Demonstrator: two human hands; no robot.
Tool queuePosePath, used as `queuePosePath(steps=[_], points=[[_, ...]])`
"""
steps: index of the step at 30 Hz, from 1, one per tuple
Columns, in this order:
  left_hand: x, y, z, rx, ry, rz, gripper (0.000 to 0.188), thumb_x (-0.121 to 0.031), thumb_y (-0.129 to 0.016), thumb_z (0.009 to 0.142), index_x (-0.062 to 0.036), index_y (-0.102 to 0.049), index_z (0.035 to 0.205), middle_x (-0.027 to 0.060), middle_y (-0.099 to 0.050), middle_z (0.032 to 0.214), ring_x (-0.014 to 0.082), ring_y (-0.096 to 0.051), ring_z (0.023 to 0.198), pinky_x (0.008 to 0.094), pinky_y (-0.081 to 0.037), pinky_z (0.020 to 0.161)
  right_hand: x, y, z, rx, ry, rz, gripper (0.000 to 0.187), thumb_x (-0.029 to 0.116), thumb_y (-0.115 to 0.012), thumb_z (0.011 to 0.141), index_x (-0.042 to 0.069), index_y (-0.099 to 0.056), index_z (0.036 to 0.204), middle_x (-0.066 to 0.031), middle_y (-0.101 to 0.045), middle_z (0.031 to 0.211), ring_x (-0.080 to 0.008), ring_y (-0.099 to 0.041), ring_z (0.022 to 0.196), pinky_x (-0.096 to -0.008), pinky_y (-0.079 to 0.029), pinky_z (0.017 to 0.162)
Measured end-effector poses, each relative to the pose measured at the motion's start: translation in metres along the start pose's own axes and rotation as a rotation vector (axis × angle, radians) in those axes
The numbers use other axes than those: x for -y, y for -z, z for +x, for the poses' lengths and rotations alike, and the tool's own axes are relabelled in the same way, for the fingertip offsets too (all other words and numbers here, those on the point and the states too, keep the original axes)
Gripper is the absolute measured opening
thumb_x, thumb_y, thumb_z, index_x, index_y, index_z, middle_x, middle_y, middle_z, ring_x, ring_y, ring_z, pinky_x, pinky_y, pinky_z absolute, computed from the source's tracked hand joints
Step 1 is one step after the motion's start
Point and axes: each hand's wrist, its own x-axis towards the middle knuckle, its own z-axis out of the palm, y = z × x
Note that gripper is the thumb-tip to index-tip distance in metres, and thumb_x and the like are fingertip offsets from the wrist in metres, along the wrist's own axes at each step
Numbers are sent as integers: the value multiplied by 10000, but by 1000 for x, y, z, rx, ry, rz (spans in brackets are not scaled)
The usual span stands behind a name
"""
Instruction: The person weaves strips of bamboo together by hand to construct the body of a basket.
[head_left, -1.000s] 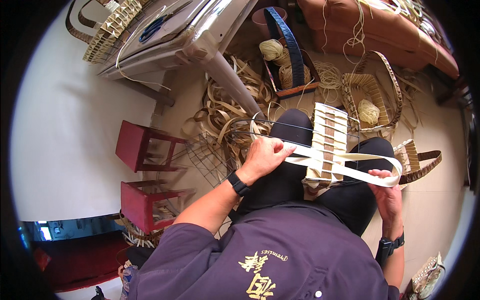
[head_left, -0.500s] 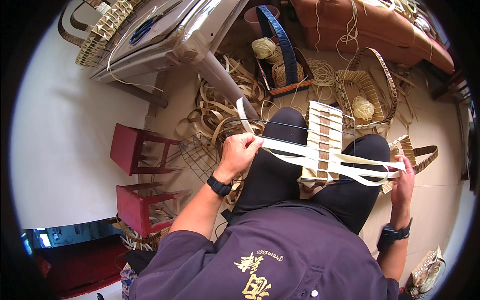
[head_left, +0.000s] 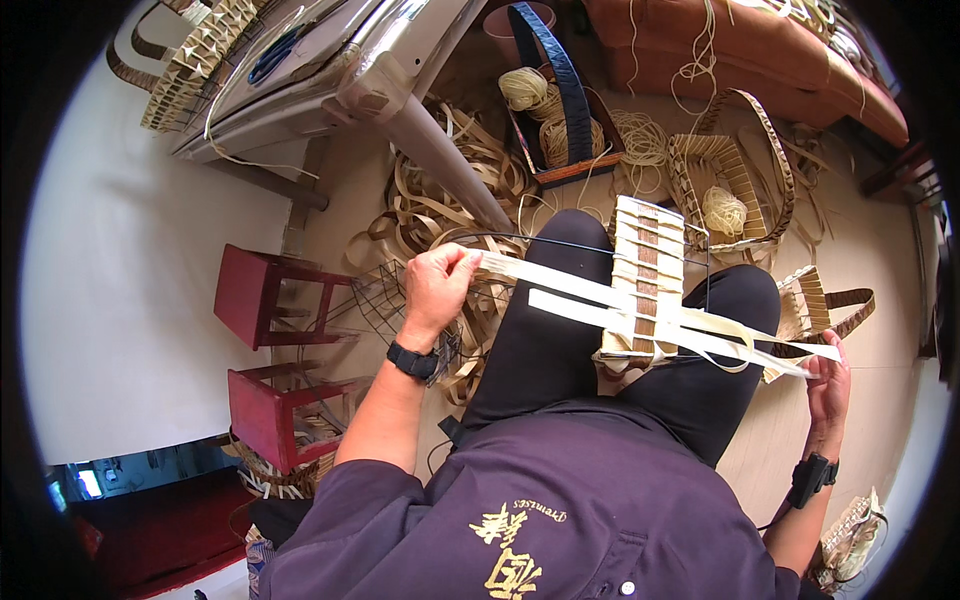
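Across my thighs lies a partly woven basket panel (head_left: 648, 270), cream with a brown strip along its middle, on a black wire frame (head_left: 570, 243). Long flat cream strips (head_left: 555, 279) pass through its near end and stick out on both sides. My left hand (head_left: 437, 290) pinches the end of one strip out beyond my left knee. Another strip's end lies loose over my left thigh. On the other side, my right hand (head_left: 827, 375) has its fingers closed on strip ends (head_left: 800, 362) past my right knee.
Ahead on the floor are a dark-handled basket (head_left: 568, 130) with balls of cord, a woven basket (head_left: 728, 185) holding a cord ball, and a heap of tan strips (head_left: 445, 190). Left are two red stools (head_left: 262, 300) and a table (head_left: 375, 80). A small handled basket (head_left: 802, 305) sits right.
Both hands have moved outward, left hand to the left and slightly up, right hand to the right and down. The strips are drawn straighter, and one left end now lies loose.
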Motion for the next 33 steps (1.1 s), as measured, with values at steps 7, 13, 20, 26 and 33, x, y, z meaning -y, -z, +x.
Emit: queuePosePath(steps=[7,13,20,26,33], points=[[10,4,9,-33,123,-104,207,-194,-738,1050,-12,-795,970,-33,-694,727,28,-574,598,212,-457,549,17,62,25,-254,780,-924,147,122,-677,1079,53,-704,1206,56,-520,751,-66,-437,623,-264,-390,584],[34,11,8,-72,173,-249,185,-166,-708,1068,-10,-787,1006,-24,-700,766,27,-584,627,203,-479,566,38,55,31,-15,669,-570,228,132,-662,1068,33,-698,1271,15,-609,889,-105,-529,741,-271,-458,683],[75,43,28,-285,229,-489,174,-189,-678,1094,-43,-741,1023,-21,-689,821,36,-561,648,193,-474,610,51,207,44,72,817,-909,342,67,-725,973,36,-693,1312,-40,-668,1043,-177,-616,934,-314,-505,851],[78,56,22,-418,321,-885,168,-230,-687,1093,-84,-727,1022,-29,-706,830,49,-625,684,198,-508,595,14,-48,-70,191,937,-1147,466,11,-780,891,39,-689,1347,-87,-718,1176,-238,-691,1100,-351,-545,995],[100,86,40,-583,304,-1058,156,-266,-714,1077,-113,-711,1050,-32,-677,851,74,-613,709,214,-514,609,-52,-133,-64,678,-232,-390,332,90,-680,1060,-78,-652,1344,-105,-755,1001,-141,-730,822,-271,-620,742]])
